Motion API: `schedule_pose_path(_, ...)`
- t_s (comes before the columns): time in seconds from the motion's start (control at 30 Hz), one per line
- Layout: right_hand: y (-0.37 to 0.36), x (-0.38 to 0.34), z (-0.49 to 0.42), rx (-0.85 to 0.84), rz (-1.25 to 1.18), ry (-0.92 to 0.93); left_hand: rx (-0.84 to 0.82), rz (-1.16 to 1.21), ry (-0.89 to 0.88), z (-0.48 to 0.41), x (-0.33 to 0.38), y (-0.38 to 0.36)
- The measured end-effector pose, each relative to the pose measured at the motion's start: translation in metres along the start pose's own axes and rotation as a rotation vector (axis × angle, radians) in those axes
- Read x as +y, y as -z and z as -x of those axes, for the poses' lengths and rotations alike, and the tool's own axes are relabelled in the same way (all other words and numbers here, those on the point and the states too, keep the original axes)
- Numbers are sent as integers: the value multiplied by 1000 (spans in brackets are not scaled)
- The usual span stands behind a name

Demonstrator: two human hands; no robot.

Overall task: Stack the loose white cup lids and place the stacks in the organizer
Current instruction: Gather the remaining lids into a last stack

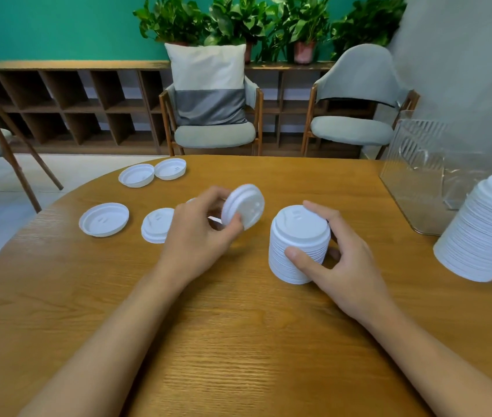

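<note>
Two far lids (136, 175): side by side, touching, near the far-left rim of the bench (238, 341).
Nearer lids (104, 219): two flat on the bench, apart, closer in on the left.
Left hand (199, 233): raised off the bench, thumb and fingers pinching the held lid (243, 206) by its rim, tilted on edge.
Right hand (341, 260): curled round the short stack (299, 245), thumb on the near side; stack upright on the bench.
Tall stack (485, 233): at the far right, near the clear organizer (413, 182).
</note>
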State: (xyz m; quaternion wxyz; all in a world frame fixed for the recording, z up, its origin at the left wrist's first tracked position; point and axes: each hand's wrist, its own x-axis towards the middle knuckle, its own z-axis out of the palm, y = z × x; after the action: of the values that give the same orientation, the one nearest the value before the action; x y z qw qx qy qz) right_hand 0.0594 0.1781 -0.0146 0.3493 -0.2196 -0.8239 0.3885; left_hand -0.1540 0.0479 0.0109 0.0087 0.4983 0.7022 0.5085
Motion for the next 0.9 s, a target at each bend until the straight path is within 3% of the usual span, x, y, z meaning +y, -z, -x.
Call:
schedule_pose_path(0.13, 0, 0, 0, -2, -5, -3, 16, 462, 211, 0, 18, 1)
schedule_pose_path(0.4, 0, -3, -1, 1, -4, -4, -96, 873, 410, -3, 23, -4)
schedule_pose_path(0.57, -1, -5, -1, -18, -10, 3, -179, 701, 303, 1, 26, -15)
schedule_pose_path(0.9, -3, 0, -2, -10, -33, 9, -96, 209, 119, 10, 28, -35)
